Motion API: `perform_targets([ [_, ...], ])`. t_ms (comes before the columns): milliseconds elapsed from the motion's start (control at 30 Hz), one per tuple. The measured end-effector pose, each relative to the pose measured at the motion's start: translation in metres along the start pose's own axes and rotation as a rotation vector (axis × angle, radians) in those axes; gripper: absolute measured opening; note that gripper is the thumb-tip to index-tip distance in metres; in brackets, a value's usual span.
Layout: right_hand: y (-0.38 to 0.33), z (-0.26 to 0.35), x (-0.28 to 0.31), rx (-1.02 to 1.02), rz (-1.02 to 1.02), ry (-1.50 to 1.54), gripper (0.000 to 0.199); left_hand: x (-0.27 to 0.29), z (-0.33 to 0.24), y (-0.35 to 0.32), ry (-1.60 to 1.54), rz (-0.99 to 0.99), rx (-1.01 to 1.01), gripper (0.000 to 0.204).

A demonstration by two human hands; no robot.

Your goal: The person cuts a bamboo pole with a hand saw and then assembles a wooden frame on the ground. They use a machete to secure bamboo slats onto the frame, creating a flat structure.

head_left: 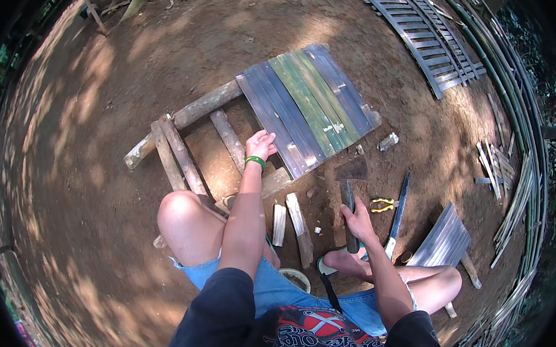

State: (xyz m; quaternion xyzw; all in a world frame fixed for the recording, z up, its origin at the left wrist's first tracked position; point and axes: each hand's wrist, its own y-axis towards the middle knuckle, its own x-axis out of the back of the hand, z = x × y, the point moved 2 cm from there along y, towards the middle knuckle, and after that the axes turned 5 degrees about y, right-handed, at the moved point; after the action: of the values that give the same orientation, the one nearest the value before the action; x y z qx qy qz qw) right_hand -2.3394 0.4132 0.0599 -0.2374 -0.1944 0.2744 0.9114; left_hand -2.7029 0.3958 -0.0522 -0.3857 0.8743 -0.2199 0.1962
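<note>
The right hand (358,219) is wrapped tight around the dark handle of a hatchet (349,194), whose wide head rests low near the ground just short of the slats' near ends. Beside it on the dirt lie yellow-handled pliers (381,205) and a long knife (397,213), with a stack of grey strips (444,239) further right. Between the knees two short split wood pieces (292,223) lie on the ground. Further out, the left hand (261,145), a green band at its wrist, lies with fingers spread flat on the near left edge of the bamboo slats (309,107), a row of blue-grey and green strips laid side by side across a rough log frame (185,138). To work well here, I judge the left hand should press the outer slat snug against its neighbour and keep the fingers clear of where the head will land; the hatchet wants a short, controlled swing, since the slats are thin and could split or skid off the logs. Whether a nail is already set cannot be told. Far off at top right lies a finished slatted panel (422,28), with long bamboo poles (520,131) curving along the edge.
</note>
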Motion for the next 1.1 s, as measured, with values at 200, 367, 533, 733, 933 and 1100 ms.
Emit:
perform_targets([
  [200, -0.019, 0.048, -0.061, 0.194, -0.034, -0.336, 0.041, 0.003, 0.007, 0.004, 0.004, -0.019, -0.018, 0.032],
  [367, -0.024, 0.080, -0.086, 0.352, -0.064, -0.322, 0.041, 0.009, 0.011, 0.005, -0.020, -0.015, -0.016, 0.033],
  [533, 0.004, 0.048, -0.090, 0.320, -0.063, -0.504, 0.037, 0.005, 0.014, 0.010, -0.074, 0.034, -0.009, 0.035],
  [733, 0.011, 0.041, -0.087, 0.318, -0.048, -0.382, 0.035, 0.013, 0.022, 0.018, -0.018, -0.034, 0.014, 0.045],
  [933, -0.008, 0.067, -0.095, 0.514, -0.160, -0.289, 0.037, 0.011, 0.015, 0.009, -0.037, -0.021, 0.004, 0.048],
  [1100, 0.015, 0.040, -0.102, 0.306, -0.022, -0.638, 0.034, 0.011, 0.019, 0.016, -0.016, -0.028, 0.011, 0.041],
])
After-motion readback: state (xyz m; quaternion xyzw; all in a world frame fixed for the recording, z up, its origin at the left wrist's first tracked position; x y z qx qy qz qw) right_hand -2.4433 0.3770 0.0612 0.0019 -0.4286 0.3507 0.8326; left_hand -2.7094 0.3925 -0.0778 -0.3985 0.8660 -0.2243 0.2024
